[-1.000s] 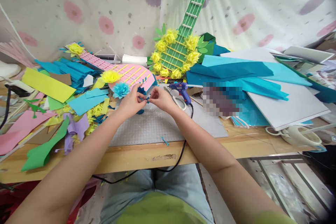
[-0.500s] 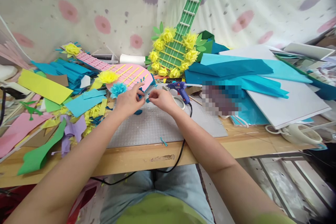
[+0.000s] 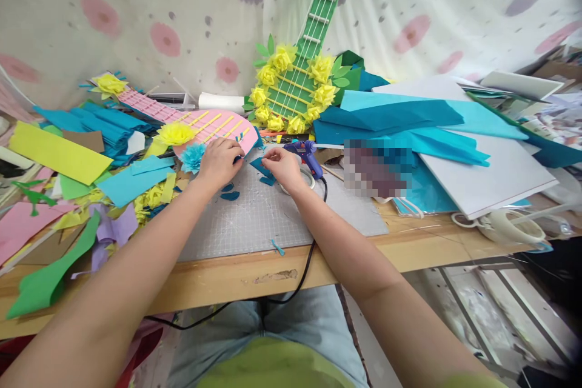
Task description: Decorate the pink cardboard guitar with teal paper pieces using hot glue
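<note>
My left hand point(image 3: 221, 162) is closed over a small dark blue paper piece at the near edge of the pink paper guitar point(image 3: 213, 127). Beside it, my right hand point(image 3: 282, 167) pinches a teal paper piece point(image 3: 258, 163) just above the grey cutting mat point(image 3: 291, 218). Loose dark blue paper pieces point(image 3: 230, 196) lie on the mat below my left hand. A light blue paper flower point(image 3: 193, 158) sits on the guitar, left of my left hand. Behind my right hand lies a blue glue gun point(image 3: 307, 154), its black cable running off the table edge.
A green paper guitar point(image 3: 313, 36) with yellow flowers stands at the back. Coloured paper scraps point(image 3: 59, 154) cover the left side. Blue paper sheets point(image 3: 386, 121), white boards point(image 3: 491, 176) and a tape roll point(image 3: 513, 225) lie on the right. The wooden table edge point(image 3: 218, 279) runs in front.
My hands have moved apart, the left one leftward. The teal piece shows more clearly at my right fingertips, and the loose blue pieces are more exposed. The view has shifted slightly.
</note>
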A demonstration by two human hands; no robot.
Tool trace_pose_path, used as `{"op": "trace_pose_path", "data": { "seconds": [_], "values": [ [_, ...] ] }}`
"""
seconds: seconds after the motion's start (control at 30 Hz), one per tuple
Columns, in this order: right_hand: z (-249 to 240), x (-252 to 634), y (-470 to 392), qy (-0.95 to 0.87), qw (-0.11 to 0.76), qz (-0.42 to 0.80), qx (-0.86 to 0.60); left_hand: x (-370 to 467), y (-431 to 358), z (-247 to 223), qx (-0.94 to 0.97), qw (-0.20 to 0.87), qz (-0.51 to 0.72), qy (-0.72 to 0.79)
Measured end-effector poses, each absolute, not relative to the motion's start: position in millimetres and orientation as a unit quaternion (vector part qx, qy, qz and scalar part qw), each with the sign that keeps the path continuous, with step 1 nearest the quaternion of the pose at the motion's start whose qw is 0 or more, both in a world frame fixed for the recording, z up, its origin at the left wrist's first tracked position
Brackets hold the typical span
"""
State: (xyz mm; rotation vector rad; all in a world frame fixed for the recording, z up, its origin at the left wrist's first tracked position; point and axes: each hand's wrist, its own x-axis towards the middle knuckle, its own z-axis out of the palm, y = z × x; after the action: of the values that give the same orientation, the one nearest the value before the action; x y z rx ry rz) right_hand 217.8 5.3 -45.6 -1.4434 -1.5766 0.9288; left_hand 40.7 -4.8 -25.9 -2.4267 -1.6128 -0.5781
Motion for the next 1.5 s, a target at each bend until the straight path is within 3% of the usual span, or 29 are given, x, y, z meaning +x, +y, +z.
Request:
{"op": "trace_pose_path", "data": {
  "seconds": [0.37, 0.73, 1.5],
  "values": [
    [-32, 186, 9, -0.644, 0.320, 0.357, -0.597, 21, 4, -19, -0.827, 0.036, -0.206, -0.522],
    [-42, 167, 9, -0.655, 0.323, 0.314, -0.607, 19, 1, -18, -0.827, 0.060, -0.195, -0.525],
    [-44, 157, 7, -0.643, 0.327, 0.344, -0.601, 20, 1, -16, -0.824, 0.056, -0.189, -0.531]
  ]
}}
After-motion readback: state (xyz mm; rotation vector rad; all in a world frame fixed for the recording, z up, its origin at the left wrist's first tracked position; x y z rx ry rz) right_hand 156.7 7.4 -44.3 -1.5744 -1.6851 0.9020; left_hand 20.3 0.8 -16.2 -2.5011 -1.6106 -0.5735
